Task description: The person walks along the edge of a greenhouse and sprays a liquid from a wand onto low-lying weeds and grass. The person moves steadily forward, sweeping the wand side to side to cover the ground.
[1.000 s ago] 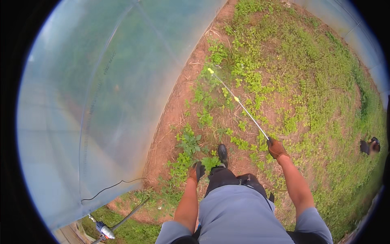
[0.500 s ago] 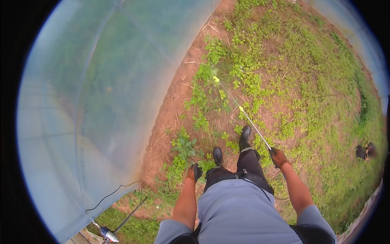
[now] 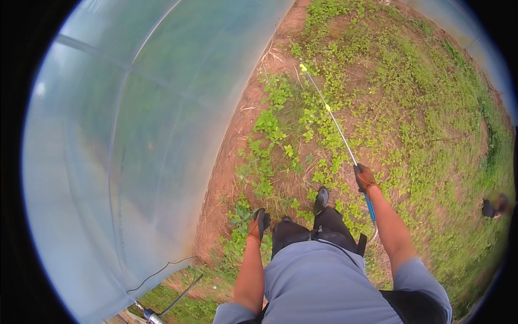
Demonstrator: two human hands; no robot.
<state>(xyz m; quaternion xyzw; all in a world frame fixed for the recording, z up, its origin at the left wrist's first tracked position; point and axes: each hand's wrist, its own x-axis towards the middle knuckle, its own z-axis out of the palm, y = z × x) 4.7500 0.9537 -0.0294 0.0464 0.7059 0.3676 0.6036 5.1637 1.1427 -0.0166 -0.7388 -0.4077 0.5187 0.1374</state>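
My right hand [image 3: 366, 179], in a brown and dark glove, is closed around a long spray wand [image 3: 343, 138]. Its thin metal tube points up and ahead over the weeds, with yellow fittings at the tip [image 3: 303, 68] and partway along. Behind the hand, the wand's blue handle [image 3: 370, 206] runs beside my forearm, and a pale curved hose [image 3: 375, 232] leaves its end. My left hand [image 3: 259, 223], gloved the same way, hangs by my left thigh with fingers loosely apart and holds nothing. Low leafy plants [image 3: 265, 181] grow just ahead of it.
A translucent plastic sheet wall [image 3: 162, 135] rises on my left, edged by bare reddish soil [image 3: 226, 156]. Weeds [image 3: 426, 140] spread to the right. A dark blurred figure [image 3: 490, 208] stands at the far right. A cable [image 3: 162, 267] and a metal rod [image 3: 183, 293] lie lower left.
The wand has swung forward and slightly right, its tip farther ahead. My right hand has risen, and the blue handle now shows. My feet have shifted as I step.
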